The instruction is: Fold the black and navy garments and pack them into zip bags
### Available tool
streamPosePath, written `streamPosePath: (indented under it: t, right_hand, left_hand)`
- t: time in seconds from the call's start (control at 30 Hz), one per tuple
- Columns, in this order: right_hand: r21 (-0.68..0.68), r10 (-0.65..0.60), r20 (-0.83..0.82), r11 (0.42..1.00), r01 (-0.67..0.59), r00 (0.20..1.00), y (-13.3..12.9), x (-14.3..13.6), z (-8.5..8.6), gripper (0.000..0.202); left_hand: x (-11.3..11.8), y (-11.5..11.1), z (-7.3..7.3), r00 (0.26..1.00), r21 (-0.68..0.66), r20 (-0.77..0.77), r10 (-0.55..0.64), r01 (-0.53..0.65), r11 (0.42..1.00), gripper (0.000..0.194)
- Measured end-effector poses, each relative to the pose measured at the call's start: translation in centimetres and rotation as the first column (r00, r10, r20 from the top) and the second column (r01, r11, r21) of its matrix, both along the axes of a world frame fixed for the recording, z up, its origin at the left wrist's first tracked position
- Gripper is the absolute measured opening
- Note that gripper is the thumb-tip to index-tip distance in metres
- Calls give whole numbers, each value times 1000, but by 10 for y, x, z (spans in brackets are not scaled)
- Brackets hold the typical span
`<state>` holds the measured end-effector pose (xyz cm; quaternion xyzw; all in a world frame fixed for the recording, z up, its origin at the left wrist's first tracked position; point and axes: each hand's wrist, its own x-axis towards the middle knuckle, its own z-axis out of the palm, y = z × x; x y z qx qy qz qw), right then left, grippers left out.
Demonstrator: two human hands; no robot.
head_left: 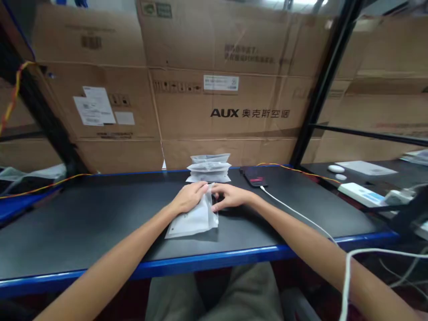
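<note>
A white, frosted-looking plastic bag (195, 219) with small dark print lies slanted on the dark tabletop in front of me. My left hand (191, 196) rests over its upper left part, fingers together and gripping it near the top edge. At the bag's right edge is my right hand (230, 196), its fingers and thumb curved and touching the plastic. Something dark shows between that thumb and the fingers; I cannot make out whether it is an object or shadow. Just behind my hands stands a stack of similar white bags (209, 167).
A phone (256, 177) with a white cable (297, 214) lies right of the stack; the cable runs past my right forearm. Cardboard (187, 116) walls the back. A white power strip (361, 195) sits at the right. The table has a blue front edge (214, 258).
</note>
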<state>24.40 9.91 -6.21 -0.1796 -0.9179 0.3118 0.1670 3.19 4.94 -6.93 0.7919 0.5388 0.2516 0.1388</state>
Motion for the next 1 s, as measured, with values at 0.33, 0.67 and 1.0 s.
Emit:
streamPosePath:
  t: [0.33, 0.67, 1.0]
  right_hand:
    - [-137, -38, 256, 988, 75, 966, 19, 25, 23, 37]
    - [1, -267, 415, 956, 293, 870, 34, 68, 41, 25]
    - [161, -391, 206, 918, 363, 897, 17, 47, 39, 39]
  left_hand:
    - [-3, -7, 17, 951, -237, -273, -145, 79, 968, 95]
    - [-29, -4, 30, 920, -407, -301, -252, 115, 906, 115]
    - [-105, -2, 52, 867, -337, -464, 182, -363, 869, 93]
